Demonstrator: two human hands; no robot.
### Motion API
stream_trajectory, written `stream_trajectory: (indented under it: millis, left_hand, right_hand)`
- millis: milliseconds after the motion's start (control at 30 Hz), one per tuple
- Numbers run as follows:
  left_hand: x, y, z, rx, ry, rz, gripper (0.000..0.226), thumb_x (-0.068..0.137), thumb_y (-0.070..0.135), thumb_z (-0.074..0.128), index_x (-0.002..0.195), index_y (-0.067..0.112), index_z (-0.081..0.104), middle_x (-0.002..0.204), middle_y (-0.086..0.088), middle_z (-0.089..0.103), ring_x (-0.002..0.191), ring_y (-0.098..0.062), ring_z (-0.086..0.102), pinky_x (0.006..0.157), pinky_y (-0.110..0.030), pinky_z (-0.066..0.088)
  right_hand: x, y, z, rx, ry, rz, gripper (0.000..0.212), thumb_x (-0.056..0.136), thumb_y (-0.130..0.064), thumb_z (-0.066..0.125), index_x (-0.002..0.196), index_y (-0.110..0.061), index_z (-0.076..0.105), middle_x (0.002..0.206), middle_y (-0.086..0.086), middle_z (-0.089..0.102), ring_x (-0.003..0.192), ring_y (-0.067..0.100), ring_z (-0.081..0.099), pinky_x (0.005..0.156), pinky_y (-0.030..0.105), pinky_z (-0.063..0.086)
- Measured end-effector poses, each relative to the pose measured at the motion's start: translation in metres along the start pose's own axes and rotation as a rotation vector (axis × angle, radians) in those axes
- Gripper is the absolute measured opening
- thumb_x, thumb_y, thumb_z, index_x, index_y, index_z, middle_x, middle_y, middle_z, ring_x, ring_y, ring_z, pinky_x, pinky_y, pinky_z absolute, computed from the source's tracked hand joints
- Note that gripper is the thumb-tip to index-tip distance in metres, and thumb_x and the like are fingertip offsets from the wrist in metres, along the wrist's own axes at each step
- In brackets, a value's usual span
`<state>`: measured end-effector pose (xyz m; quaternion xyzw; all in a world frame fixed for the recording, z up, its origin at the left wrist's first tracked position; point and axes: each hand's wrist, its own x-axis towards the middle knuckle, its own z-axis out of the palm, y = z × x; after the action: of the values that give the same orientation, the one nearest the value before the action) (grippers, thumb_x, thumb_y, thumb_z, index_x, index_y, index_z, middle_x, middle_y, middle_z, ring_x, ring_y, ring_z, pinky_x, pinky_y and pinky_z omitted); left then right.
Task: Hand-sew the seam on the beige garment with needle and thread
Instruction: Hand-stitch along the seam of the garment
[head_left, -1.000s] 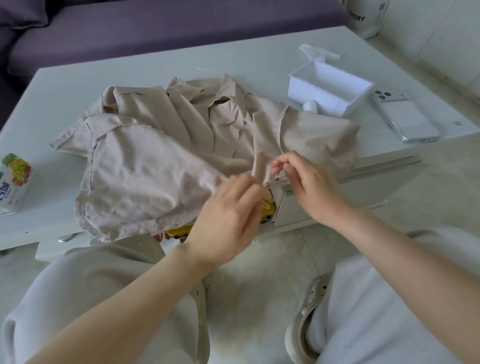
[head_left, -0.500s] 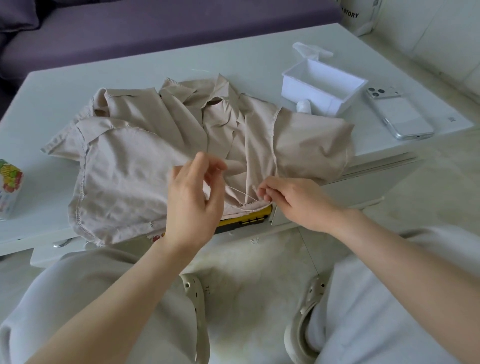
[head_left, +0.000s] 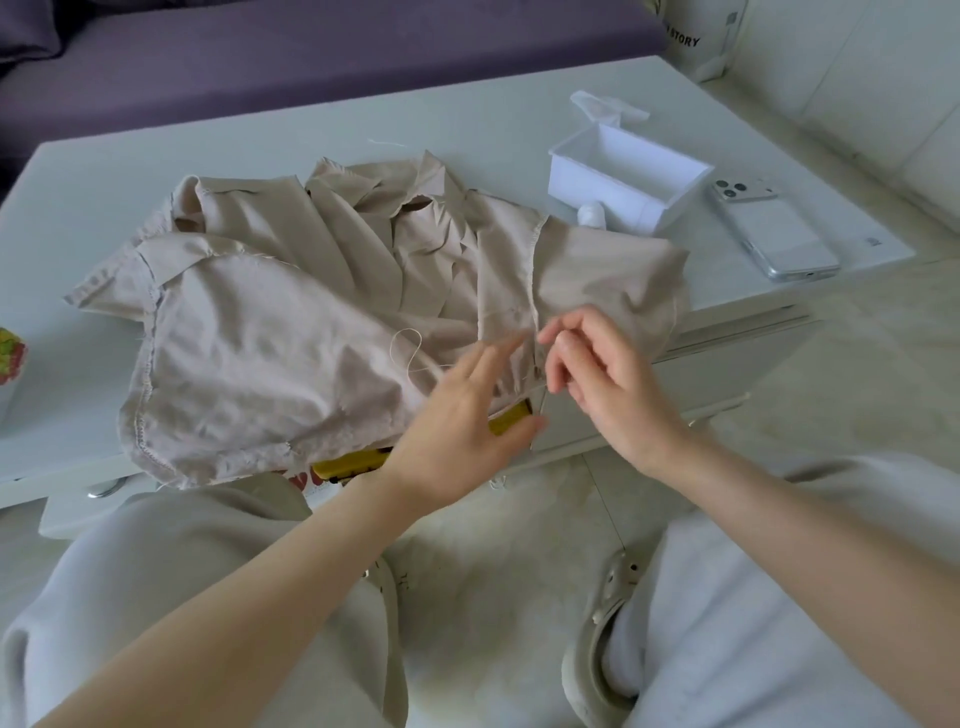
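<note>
The beige garment (head_left: 260, 353) lies crumpled on the white table (head_left: 104, 182), its front edge hanging over the table's near side. A loop of pale thread (head_left: 410, 348) rests on the cloth and runs toward my left hand (head_left: 462, 421). That hand hovers over the garment's front edge with its fingers straight and spread. My right hand (head_left: 602, 379) is just to its right, beside a stitched seam (head_left: 535, 270), with loosely curled fingers lifted off the cloth. I cannot make out the needle in either hand.
A white open box (head_left: 561, 171) with a small white spool (head_left: 592, 214) stands at the back right, a phone (head_left: 779, 234) beside it. A yellow object (head_left: 509, 421) shows in the drawer under the garment. A printed carton (head_left: 10, 358) sits at the left edge, a purple sofa (head_left: 311, 52) behind.
My left hand came down from its raised pinch and spread flat over the garment's edge. The taut thread now lies slack in a loop. My right hand let go of the cloth and rose.
</note>
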<state>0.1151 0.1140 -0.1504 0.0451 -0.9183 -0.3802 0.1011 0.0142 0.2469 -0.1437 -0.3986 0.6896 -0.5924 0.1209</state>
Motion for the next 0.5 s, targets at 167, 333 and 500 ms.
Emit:
stream_trajectory:
  millis: [167,333,500]
  left_hand:
    - [-0.003,0.027,0.017,-0.379,-0.414,-0.117,0.044,0.091,0.02,0.063,0.133,0.018,0.049,0.07,-0.001,0.059,0.065,-0.008,0.056,0.07,-0.018,0.045]
    - [-0.012,0.037,0.026,-0.239,-0.399,0.079,0.019,0.097,0.022,0.054,0.094,0.01,0.069,0.053,0.009,0.038,0.049,-0.005,0.034,0.051,-0.013,0.028]
    - [-0.016,0.025,0.024,-0.195,-0.481,-0.043,0.019,0.095,0.024,0.057,0.092,0.01,0.069,0.051,0.009,0.033,0.047,-0.006,0.03,0.047,-0.015,0.025]
  right_hand:
    - [0.011,-0.004,-0.024,0.441,0.227,0.297,0.023,0.102,-0.006,0.033,0.089,-0.015,0.051,0.064,-0.005,0.067,0.073,0.008,0.064,0.075,0.019,0.046]
    - [0.009,0.014,-0.048,0.446,0.386,0.45,0.024,0.102,-0.008,0.036,0.09,-0.015,0.056,0.06,-0.008,0.059,0.067,0.009,0.06,0.08,0.024,0.05]
    - [-0.002,0.016,-0.059,0.502,0.388,0.485,0.023,0.101,-0.009,0.04,0.098,-0.015,0.061,0.066,-0.002,0.044,0.052,0.004,0.04,0.065,0.019,0.052]
